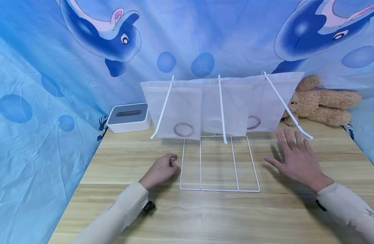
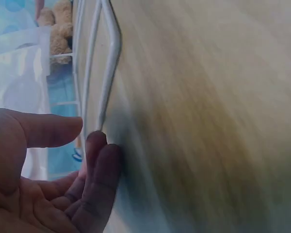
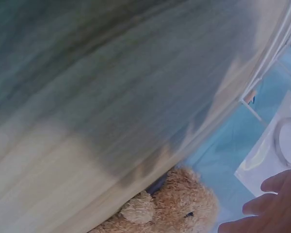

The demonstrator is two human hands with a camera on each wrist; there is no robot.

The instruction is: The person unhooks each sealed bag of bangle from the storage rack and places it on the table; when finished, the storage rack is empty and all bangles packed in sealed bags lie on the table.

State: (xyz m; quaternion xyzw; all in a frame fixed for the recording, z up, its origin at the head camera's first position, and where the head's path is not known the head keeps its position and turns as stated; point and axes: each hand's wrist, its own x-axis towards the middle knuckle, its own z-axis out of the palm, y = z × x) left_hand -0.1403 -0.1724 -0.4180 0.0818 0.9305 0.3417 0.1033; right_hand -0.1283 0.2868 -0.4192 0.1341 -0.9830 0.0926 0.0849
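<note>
A white wire rack [image 1: 219,190] stands on the table, its base flat on the wood and three prongs slanting forward. From the prongs hang translucent zip bags [image 1: 171,108], and two of them show a ring-shaped item [image 1: 183,129] inside. Just left of the base is my left hand [image 1: 160,169], fingers loosely bent and nothing in them. The left wrist view shows its thumb [image 2: 53,130] apart from the fingertips, close by the base wire [image 2: 111,53]. My right hand [image 1: 299,162] is spread palm down right of the rack, below the right prong [image 1: 285,106], holding nothing.
A white tissue box with a grey top [image 1: 129,117] sits at the back left. A brown teddy bear [image 1: 327,103] lies at the back right, partly behind a bag. Behind the wooden table [image 1: 129,223] hangs a blue dolphin-print cloth [image 1: 187,34].
</note>
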